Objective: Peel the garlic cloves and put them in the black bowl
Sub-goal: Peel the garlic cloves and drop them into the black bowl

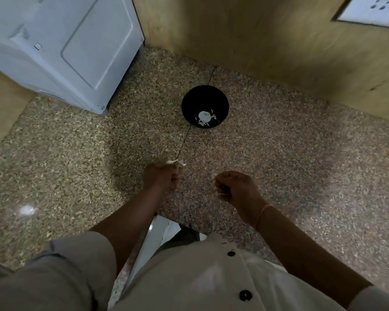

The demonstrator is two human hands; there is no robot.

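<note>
A black bowl (204,102) stands on the speckled stone counter (279,153), with white garlic pieces (204,116) lying in its bottom. Nearer to me, my left hand (162,176) is curled round a garlic clove (175,163) whose pale papery skin sticks out above the fingers. My right hand (236,187) hovers a short way to its right, fingers curled, with a thin pale sliver of skin pinched at the fingertips. Both hands are well short of the bowl and apart from each other.
A white appliance (61,48) sits at the back left of the counter. Wooden wall panels (267,41) close off the back and right, with a white socket plate (375,10) at the top right. My light shirt fills the bottom edge.
</note>
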